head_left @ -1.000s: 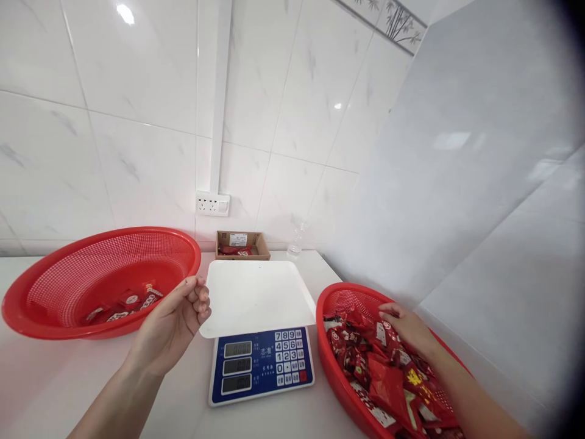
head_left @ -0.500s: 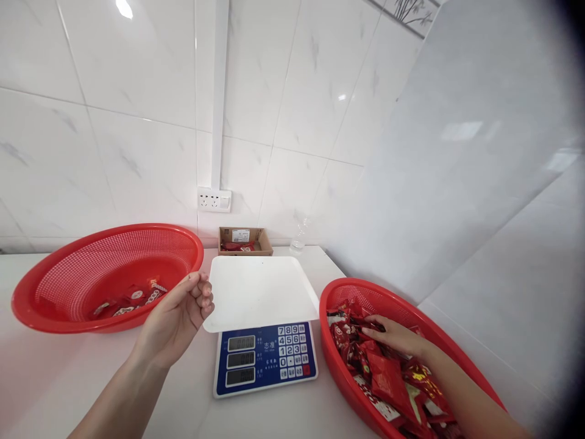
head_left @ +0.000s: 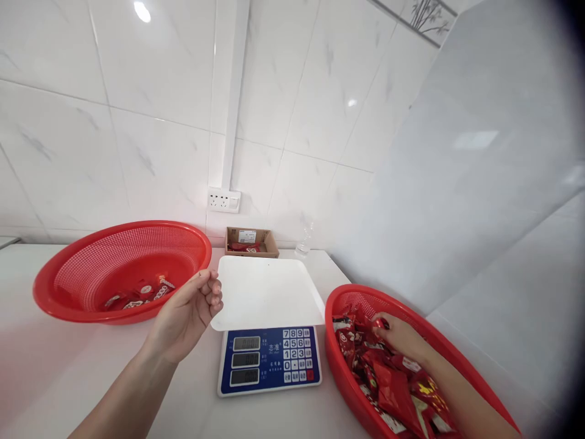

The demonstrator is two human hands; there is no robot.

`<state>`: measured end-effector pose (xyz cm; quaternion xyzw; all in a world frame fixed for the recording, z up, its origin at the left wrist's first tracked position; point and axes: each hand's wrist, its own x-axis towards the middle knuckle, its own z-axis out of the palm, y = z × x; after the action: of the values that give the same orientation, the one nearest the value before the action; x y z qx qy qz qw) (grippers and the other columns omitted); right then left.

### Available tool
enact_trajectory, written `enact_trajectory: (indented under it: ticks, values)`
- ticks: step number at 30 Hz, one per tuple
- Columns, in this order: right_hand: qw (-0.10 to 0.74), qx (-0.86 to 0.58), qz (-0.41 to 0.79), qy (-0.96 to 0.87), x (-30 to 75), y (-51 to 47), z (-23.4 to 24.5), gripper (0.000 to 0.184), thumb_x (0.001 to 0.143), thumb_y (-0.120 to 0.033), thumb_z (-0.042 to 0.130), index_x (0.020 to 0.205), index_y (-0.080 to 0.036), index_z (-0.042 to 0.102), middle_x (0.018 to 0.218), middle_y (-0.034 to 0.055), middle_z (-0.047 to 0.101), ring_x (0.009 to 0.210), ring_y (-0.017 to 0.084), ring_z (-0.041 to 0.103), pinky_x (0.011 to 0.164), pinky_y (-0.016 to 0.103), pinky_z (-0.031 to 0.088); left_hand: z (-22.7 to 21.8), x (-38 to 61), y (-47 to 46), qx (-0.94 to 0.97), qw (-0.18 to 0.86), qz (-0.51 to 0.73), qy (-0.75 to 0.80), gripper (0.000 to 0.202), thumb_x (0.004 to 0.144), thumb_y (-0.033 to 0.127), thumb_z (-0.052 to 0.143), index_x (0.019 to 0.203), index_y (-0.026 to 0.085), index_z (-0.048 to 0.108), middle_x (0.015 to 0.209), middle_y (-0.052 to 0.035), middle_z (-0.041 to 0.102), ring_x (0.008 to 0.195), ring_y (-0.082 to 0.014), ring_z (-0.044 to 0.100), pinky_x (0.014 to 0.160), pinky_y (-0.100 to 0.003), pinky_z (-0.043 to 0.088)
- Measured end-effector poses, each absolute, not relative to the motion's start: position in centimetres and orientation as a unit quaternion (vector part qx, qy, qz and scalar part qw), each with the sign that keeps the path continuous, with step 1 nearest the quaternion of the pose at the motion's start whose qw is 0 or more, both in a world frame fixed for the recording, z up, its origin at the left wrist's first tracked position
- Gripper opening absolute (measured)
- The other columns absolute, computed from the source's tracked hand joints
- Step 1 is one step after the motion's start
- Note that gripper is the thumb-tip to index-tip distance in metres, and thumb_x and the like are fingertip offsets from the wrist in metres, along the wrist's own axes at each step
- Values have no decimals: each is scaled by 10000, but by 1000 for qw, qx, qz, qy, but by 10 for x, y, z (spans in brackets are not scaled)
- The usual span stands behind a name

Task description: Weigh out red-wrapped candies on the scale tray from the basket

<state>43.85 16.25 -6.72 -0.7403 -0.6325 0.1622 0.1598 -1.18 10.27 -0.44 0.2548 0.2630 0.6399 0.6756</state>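
My right hand (head_left: 402,337) reaches into the right red basket (head_left: 350,393), its thumb and fingers closed on a small red packet (head_left: 381,323). Below it lie many shiny red packets (head_left: 393,390), some with white or yellow print. My left hand (head_left: 189,314) hovers by the left edge of a white weighing pan (head_left: 269,292), palm turned inward and fingers curled, with nothing visible in them. Under the pan, the scale's blue panel (head_left: 269,361) shows three displays and a keypad.
A larger red basket (head_left: 68,268) on the left holds several red packets (head_left: 146,292). Behind the scale stand a small cardboard box (head_left: 267,244) with red packets inside and a clear plastic bottle (head_left: 304,239). A tiled wall with a socket (head_left: 223,200) rises behind.
My right hand has closed its fingers on a red packet among the others. My left hand keeps its curled pose. The view has shifted slightly to the left.
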Motion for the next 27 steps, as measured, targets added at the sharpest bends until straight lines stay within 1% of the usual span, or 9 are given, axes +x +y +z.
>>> enact_trajectory:
  ticks: [3, 5, 8, 10, 14, 17, 19, 23, 27]
  values:
    - [196, -747, 131, -622, 437, 162, -47, 209, 695, -367, 521, 842, -234, 589, 813, 25, 702, 774, 248, 643, 745, 353, 476, -6, -12, 103, 253, 674, 643, 261, 104, 841, 181, 527, 770, 148, 594, 659, 0, 523, 549, -74, 480, 520, -189, 469]
    - [241, -742, 155, -606, 426, 160, -32, 267, 718, -416, 510, 908, -242, 580, 937, 38, 702, 883, 253, 645, 793, 347, 487, -8, -11, 102, 254, 679, 639, 258, 104, 845, 199, 532, 784, 144, 595, 655, 2, 523, 549, -70, 481, 527, -184, 464]
    - [352, -712, 294, -532, 396, 156, -14, 345, 699, -453, 583, 984, -260, 561, 877, 43, 714, 818, 259, 669, 715, 347, 532, -10, -10, 101, 257, 688, 632, 247, 108, 851, 230, 536, 806, 149, 591, 657, 4, 533, 547, -67, 488, 537, -179, 456]
    - [389, -672, 390, -495, 371, 156, -7, 419, 655, -462, 659, 1011, -269, 552, 833, 38, 714, 767, 257, 676, 691, 350, 544, -10, -9, 100, 258, 691, 631, 241, 113, 855, 247, 536, 811, 154, 584, 661, 5, 542, 544, -65, 492, 541, -177, 449]
    - [372, -612, 473, -513, 319, 163, -1, 507, 575, -496, 749, 990, -274, 561, 848, 15, 702, 742, 217, 666, 668, 311, 540, -10, -10, 98, 258, 688, 638, 231, 124, 857, 265, 537, 817, 154, 576, 656, 3, 552, 537, -64, 495, 541, -172, 436]
    - [333, -573, 487, -568, 281, 171, -3, 487, 628, -516, 719, 1002, -251, 554, 772, -9, 670, 675, 148, 620, 583, 234, 494, -9, -13, 97, 259, 685, 645, 218, 131, 854, 273, 540, 819, 151, 572, 663, 0, 557, 542, -64, 500, 542, -172, 432]
    - [301, -551, 489, -605, 257, 177, -6, 483, 667, -532, 681, 1020, -232, 542, 716, -15, 646, 628, 124, 583, 539, 215, 459, -7, -15, 96, 259, 685, 648, 211, 140, 856, 277, 536, 818, 147, 571, 666, -1, 556, 543, -63, 499, 541, -171, 430]
    - [259, -559, 465, -635, 221, 189, -15, 453, 690, -506, 659, 1009, -212, 531, 732, 1, 636, 658, 140, 584, 577, 252, 472, -5, -20, 96, 261, 682, 654, 199, 143, 861, 272, 526, 816, 144, 569, 665, 1, 554, 541, -59, 498, 541, -170, 427]
    - [287, -580, 444, -620, 208, 196, -22, 403, 708, -446, 641, 1010, -202, 533, 706, -6, 592, 673, 146, 571, 609, 270, 481, -5, -23, 95, 259, 677, 662, 188, 137, 860, 266, 525, 812, 146, 568, 659, 4, 556, 535, -59, 497, 540, -171, 427]
